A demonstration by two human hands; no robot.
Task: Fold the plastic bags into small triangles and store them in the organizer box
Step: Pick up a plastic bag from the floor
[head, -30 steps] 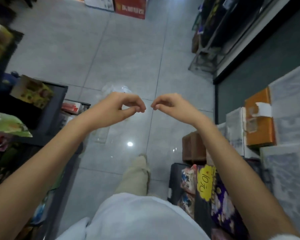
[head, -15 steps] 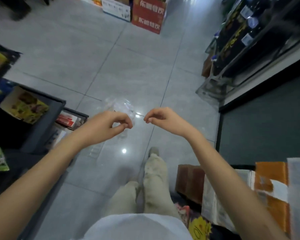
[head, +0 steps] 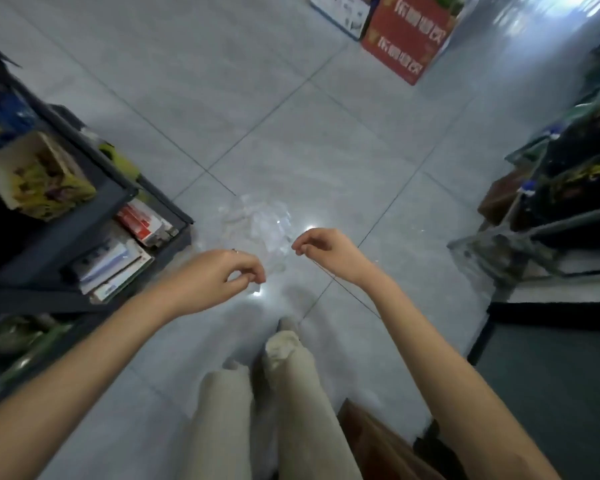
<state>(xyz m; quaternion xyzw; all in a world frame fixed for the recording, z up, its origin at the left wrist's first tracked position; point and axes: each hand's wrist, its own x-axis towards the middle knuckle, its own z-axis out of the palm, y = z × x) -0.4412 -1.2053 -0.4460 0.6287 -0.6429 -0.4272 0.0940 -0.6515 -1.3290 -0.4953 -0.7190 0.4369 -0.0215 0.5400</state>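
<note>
My left grip (head: 222,275), left of centre, carries what looks like a small ring (head: 234,251) on one finger, too blurred to say more. My right grip (head: 321,247) sits just right of centre. Both forearms (head: 84,358) are bare all the way to the lower corners of the frame. At bottom centre I wear loose, pale beige trousers (head: 291,410), their hems crumpled over light-coloured shoes (head: 287,323) with rounded toes.
</note>
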